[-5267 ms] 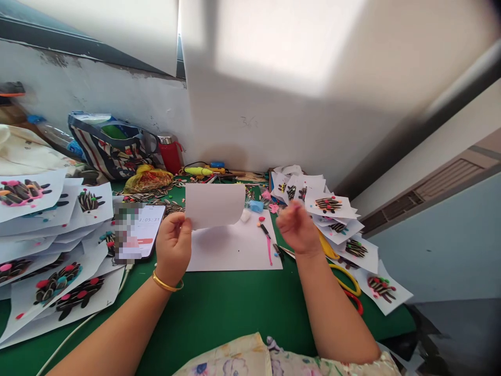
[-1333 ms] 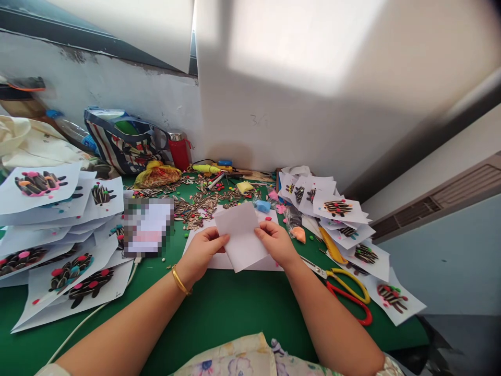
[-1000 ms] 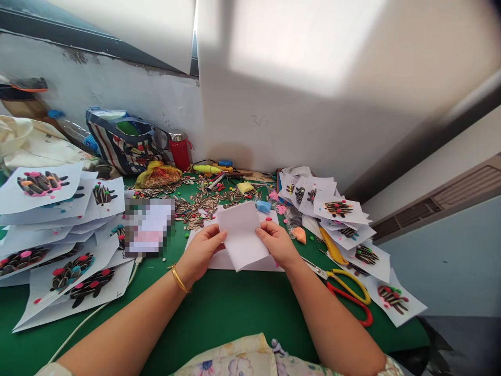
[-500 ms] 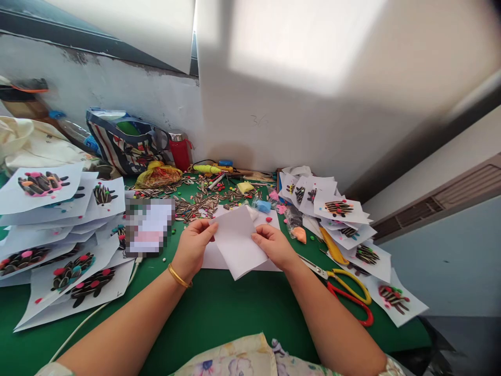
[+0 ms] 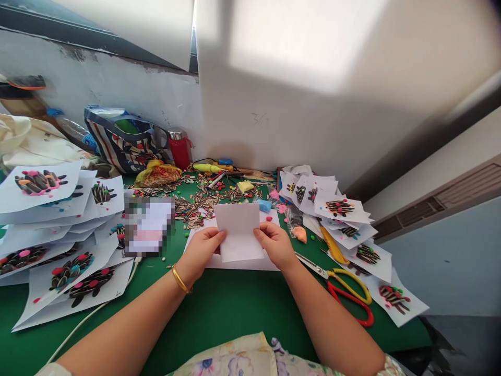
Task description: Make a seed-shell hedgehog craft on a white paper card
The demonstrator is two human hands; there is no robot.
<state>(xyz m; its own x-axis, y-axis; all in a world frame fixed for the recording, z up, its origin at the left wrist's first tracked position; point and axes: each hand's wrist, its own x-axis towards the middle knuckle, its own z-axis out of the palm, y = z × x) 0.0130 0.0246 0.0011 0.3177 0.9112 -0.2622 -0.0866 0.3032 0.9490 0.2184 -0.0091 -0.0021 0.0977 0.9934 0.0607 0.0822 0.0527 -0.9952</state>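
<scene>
A small piece of white paper (image 5: 239, 230) is held up between my two hands, with a crease across its middle. My left hand (image 5: 203, 244) pinches its left edge, thumb in front and fingers partly hidden behind. On the opposite edge, my right hand (image 5: 276, 243) grips it the same way. Beneath them a larger white sheet (image 5: 235, 265) lies on the green table. Striped sunflower seeds (image 5: 195, 208) and small coloured balls are scattered just beyond the paper. Scissors (image 5: 329, 274) with one yellow and one red handle lie beside my right forearm.
Stacked papers with seed figures stand at left (image 5: 74, 224) and right (image 5: 344, 209). A blurred-out rectangle (image 5: 151, 227), a white cable (image 5: 92, 315), a yellow cutter (image 5: 332, 245) and orange clay (image 5: 299, 234) lie nearer. A striped bag (image 5: 121, 143) and red flask (image 5: 180, 151) stand by the wall.
The paper has turned from a slanted position to nearly square with me, and its crease now shows. My left hand has shifted slightly right along with it; both hands keep hold.
</scene>
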